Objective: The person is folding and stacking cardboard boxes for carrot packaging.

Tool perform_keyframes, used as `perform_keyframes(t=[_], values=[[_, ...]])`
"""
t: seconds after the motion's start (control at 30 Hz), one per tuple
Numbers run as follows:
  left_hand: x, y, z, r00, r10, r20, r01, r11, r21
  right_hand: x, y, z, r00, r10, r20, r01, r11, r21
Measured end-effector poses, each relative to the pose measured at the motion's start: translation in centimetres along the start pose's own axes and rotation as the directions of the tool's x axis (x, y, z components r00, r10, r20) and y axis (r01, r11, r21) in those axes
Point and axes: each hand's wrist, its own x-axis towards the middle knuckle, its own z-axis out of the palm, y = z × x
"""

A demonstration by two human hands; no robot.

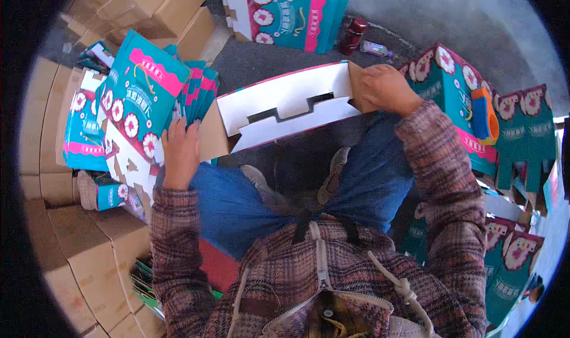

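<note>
Above my knees, a folded-open cardboard carton (291,124) spans the gap between my two hands. White inner panels, notched flaps and brown end flaps show on it, with a thin pink edge along its far side. My right hand (389,88) is closed on the right end flap. At the left end, my left hand (180,151) grips the carton's side, its thumb out of sight. Just beyond that hand lean teal and pink printed cartons (142,88), some flat and stacked.
Brown shipping boxes (77,249) pile up on my left. A teal carton (297,17) stands ahead, near a dark red bottle (354,35) and a small clear packet (375,49). On my right, an orange and blue tape roll (485,117) rests against printed cartons (442,88).
</note>
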Motion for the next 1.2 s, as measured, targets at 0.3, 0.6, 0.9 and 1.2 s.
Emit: perform_keyframes(t=[0.3, 0.6, 0.9, 1.2], values=[[5.8, 5.2, -0.5, 0.98, -0.045, 0.192, 0.067, 0.992, -0.108, 2.3, -2.4, 0.3, 0.943, 0.333, 0.021, -0.329, 0.939, -0.098], [8.3, 5.5, 3.0, 0.982, 0.124, 0.139, -0.115, 0.991, -0.068, 2.9, -2.2, 2.5, 0.983, 0.131, -0.129, -0.155, 0.969, -0.195], [8.1, 3.4, 2.4, 0.99, 0.143, 0.007, -0.12, 0.857, -0.5, 3.0, -1.5, 1.2, 0.994, 0.089, -0.071, -0.073, 0.978, 0.197], [11.2, 2.6, 3.4, 0.955, -0.218, 0.199, 0.256, 0.277, -0.926, 5.7, -0.3, 1.1, 0.793, 0.588, -0.158, -0.352, 0.654, 0.67]])
